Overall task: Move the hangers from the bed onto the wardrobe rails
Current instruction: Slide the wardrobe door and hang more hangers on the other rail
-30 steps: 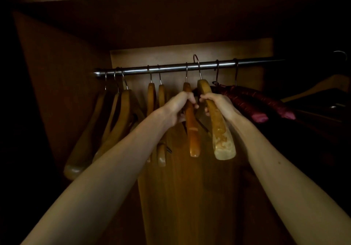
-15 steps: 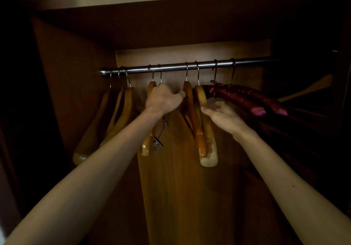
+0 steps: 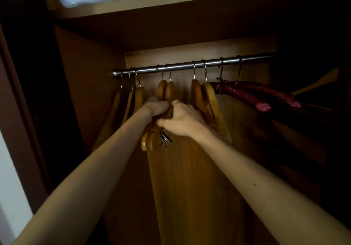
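Wooden curved hangers (image 3: 166, 94) gripped by left hand (image 3: 156, 107), right hand (image 3: 181, 120).

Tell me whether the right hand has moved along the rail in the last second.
Yes. The right hand moved left along the rail, from the third hanger pair to the second pair.

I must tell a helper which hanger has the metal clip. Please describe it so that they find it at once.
Look at the steel rail under the wardrobe shelf. Near its middle hang two wooden hangers close together, where both hands meet. The metal clip dangles from this pair, just below the right hand; which of the two carries it is hidden. No other hanger shows a clip.
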`<control>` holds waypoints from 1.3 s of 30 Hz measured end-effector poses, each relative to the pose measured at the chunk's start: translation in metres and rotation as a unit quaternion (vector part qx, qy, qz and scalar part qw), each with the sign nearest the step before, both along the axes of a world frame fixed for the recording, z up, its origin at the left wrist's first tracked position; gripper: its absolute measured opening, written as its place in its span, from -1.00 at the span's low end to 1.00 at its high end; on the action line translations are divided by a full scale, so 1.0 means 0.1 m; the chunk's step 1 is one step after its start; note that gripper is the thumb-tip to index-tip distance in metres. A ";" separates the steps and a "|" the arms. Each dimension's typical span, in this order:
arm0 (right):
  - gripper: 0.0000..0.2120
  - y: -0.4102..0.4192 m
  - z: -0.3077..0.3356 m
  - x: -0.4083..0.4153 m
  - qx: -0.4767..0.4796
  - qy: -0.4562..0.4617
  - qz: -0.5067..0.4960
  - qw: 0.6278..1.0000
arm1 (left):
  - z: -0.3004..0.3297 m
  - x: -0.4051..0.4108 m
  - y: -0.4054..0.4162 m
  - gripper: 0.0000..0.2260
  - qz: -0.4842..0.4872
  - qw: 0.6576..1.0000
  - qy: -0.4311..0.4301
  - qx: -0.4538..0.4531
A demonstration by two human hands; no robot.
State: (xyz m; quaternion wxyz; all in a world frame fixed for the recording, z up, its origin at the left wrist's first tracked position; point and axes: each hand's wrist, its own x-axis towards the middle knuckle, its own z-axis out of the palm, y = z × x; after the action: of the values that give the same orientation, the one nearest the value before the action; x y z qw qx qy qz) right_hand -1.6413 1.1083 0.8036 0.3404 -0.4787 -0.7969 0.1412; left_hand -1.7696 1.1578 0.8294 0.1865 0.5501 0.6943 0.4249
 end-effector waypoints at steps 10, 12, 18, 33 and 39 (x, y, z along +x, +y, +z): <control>-0.64 0.38 -0.19 -0.32 -0.063 0.106 -0.001 0.992 | -0.08 -0.07 0.26 -0.56 -0.061 0.991 -0.119 0.021; -0.66 0.38 -0.21 -0.27 -0.057 0.133 -0.015 0.989 | -0.08 -0.09 0.30 -0.49 -0.042 0.989 -0.138 0.029; -0.74 0.44 -0.06 -0.20 -0.061 0.179 0.023 0.982 | 0.07 -0.03 0.36 -0.59 -0.042 0.982 -0.179 0.039; -0.76 0.50 0.15 -0.16 -0.099 0.224 0.052 0.968 | 0.29 -0.04 0.45 -0.74 -0.042 0.994 -0.095 -0.020; -0.73 0.41 -0.02 -0.09 -0.137 0.204 0.050 0.968 | -0.04 -0.01 0.45 -0.71 -0.060 0.993 -0.073 -0.066</control>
State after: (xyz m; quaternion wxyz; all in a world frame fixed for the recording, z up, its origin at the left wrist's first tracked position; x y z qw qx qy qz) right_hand -1.6500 1.1494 0.8012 0.4195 -0.4414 -0.7064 0.3609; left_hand -1.7707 1.2028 0.8258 0.2977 0.5444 0.6715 0.4050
